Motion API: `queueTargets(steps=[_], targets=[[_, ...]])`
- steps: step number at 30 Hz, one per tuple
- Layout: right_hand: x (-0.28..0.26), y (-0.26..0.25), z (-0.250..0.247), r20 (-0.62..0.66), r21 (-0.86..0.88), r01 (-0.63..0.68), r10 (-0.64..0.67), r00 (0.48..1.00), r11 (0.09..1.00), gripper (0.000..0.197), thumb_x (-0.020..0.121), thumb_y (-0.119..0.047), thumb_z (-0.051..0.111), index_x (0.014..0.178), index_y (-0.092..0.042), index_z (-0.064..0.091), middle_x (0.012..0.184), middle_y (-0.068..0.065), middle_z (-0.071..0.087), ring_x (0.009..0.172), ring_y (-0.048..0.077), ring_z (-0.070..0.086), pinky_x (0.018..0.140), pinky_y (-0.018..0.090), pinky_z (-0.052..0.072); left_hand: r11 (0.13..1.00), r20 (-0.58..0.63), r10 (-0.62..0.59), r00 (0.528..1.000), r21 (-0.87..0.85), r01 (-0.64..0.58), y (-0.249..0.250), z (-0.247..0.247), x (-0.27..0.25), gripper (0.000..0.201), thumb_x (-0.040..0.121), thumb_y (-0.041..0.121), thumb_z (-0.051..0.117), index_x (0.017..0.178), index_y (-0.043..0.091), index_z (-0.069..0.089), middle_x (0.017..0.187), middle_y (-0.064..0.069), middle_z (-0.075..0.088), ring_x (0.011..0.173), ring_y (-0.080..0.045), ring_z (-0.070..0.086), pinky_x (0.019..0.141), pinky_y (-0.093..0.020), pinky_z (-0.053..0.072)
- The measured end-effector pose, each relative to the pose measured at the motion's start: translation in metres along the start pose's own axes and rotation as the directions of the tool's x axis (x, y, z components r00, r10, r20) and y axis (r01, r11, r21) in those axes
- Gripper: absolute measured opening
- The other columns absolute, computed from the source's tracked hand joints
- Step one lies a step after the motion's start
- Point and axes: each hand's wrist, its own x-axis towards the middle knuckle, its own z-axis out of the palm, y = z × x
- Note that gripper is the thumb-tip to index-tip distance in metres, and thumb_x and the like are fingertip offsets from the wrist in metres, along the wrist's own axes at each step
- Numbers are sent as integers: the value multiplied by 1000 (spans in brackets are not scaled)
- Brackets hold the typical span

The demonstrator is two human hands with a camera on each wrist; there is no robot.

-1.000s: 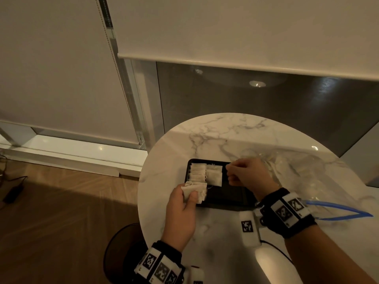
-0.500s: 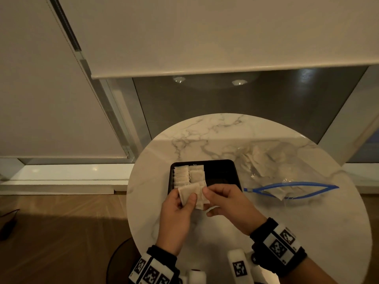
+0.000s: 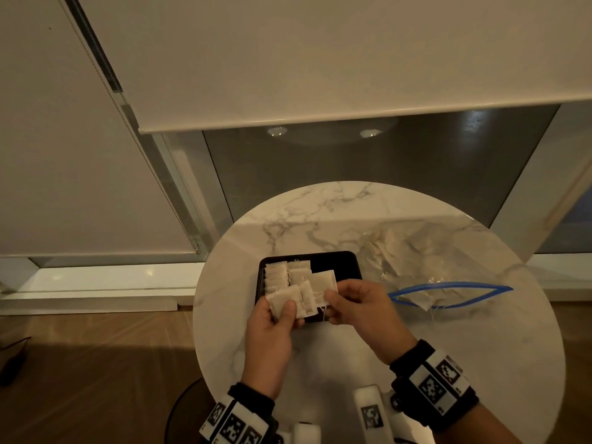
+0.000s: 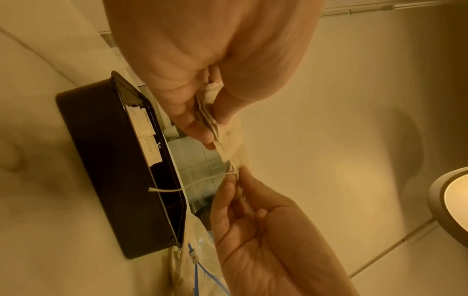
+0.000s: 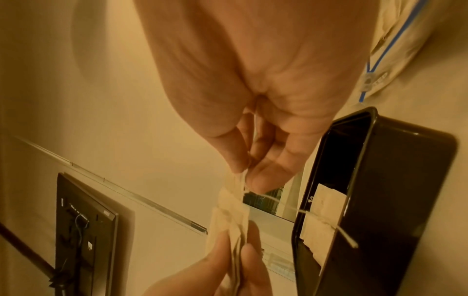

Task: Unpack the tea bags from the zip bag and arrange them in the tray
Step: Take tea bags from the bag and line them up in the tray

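A black tray sits mid-table with two rows of tea bags lined up in its left part. Over the tray's near edge my left hand pinches a small fanned stack of tea bags between thumb and fingers; the left wrist view shows that stack from below. My right hand pinches the corner of one tea bag from the stack. In the right wrist view its fingers hold that bag's edge, and a string trails across the tray. The clear zip bag lies open at the right, with a tea bag inside.
The round marble table ends close to my wrists and drops to a wooden floor on the left. A window and a roller blind stand behind it. The tray's right half holds no bags.
My right hand left the tray, came back to the stack in my left hand, and now has one tea bag pulled partly out of it. The camera also swung.
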Motion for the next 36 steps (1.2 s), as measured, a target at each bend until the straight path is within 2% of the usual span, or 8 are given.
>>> queueTargets(steps=[5,9,12,17,24,28,31,36], targets=[[0,-9,-8,-30,55,-19,20,999,998,9,93,-9,64,99,-2,67,89,11,76,82,24,73,74,40,61,999,-61,-31,998,-38,29,2,-2,2,19,100,9,55,114,15,65,107,-3,73,94,-15,70,73,-27,56],[3,-15,-16,-55,6,-31,31,998,1000,8,91,-8,67,98,-7,63,88,11,76,74,23,70,59,31,55,998,-75,-62,995,-20,61,0,-8,4,19,101,12,53,117,18,63,110,-4,70,98,-21,67,73,-30,54],[10,-12,-17,-84,36,-63,66,994,997,24,87,2,67,107,-11,62,89,17,73,70,23,66,56,29,50,993,-74,-114,991,10,115,-4,-15,11,20,103,12,51,119,17,61,112,-5,69,100,-21,66,75,-33,52],[27,-4,-9,-62,22,-69,70,996,997,50,85,9,66,122,-24,57,95,16,70,77,27,70,67,30,56,988,-87,-119,989,84,126,-9,-25,21,19,103,15,49,120,20,58,112,1,66,104,-17,62,87,-39,52],[58,-14,0,-77,-62,-62,57,995,996,35,82,10,68,113,-7,65,106,30,66,76,27,73,63,27,57,979,-116,-32,993,197,54,-27,-34,31,13,104,13,49,112,17,57,103,-1,64,94,-20,60,81,-33,48],[77,-18,5,-89,-147,-73,60,994,987,27,81,1,74,105,-10,69,108,26,67,89,30,73,63,28,59,972,-137,-16,990,231,48,-35,-39,33,13,104,16,48,114,21,55,104,-2,64,95,-22,61,85,-37,49],[89,-18,10,-123,-206,-96,71,990,974,17,88,-13,72,104,-12,70,106,13,70,91,23,71,65,27,61,973,-149,-25,989,223,58,-38,-43,35,14,104,17,48,115,21,54,105,-1,64,97,-18,61,89,-40,50],[109,-13,15,-153,-436,-102,38,988,894,16,86,-16,74,101,-14,70,99,8,66,75,14,62,55,20,53,979,-159,-33,987,193,64,-41,-47,39,13,104,17,47,114,22,54,106,0,64,100,-15,61,92,-39,51]])
